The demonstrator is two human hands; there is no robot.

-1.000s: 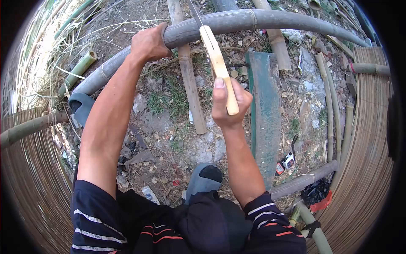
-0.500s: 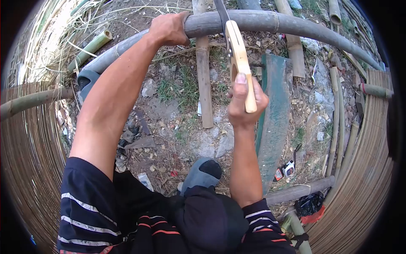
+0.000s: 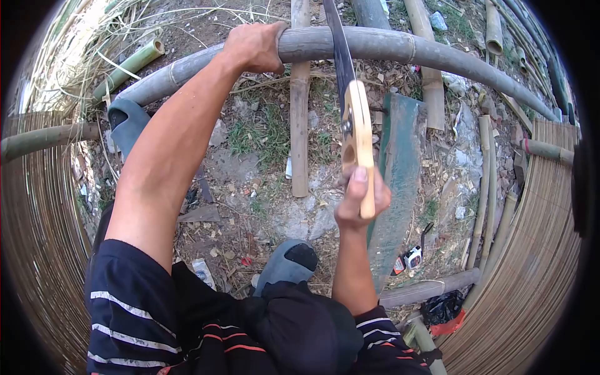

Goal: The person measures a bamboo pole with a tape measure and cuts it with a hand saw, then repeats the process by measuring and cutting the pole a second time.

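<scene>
A thick grey bamboo pole (image 3: pixel 450 57) runs across the top of the view. My left hand (image 3: pixel 253 47) is wrapped over it, left of the middle. In my right hand (image 3: pixel 362 197) is a hand saw (image 3: pixel 359 125), held by its light wooden handle with the thumb along the top. Its dark blade crosses the pole a short way right of my left hand, and the handle points back towards me.
A green board (image 3: pixel 400 156) and a bamboo slat (image 3: pixel 300 131) lie on the littered ground. A tape measure (image 3: pixel 412 257) rests at lower right. Slatted bamboo panels (image 3: pixel 525 237) flank both sides. My grey slipper (image 3: pixel 284 269) is below, and cut bamboo (image 3: pixel 134 69) lies at upper left.
My right hand has drawn the saw back towards me, so more of the blade shows on the near side of the pole. The left hand keeps its hold on the pole.
</scene>
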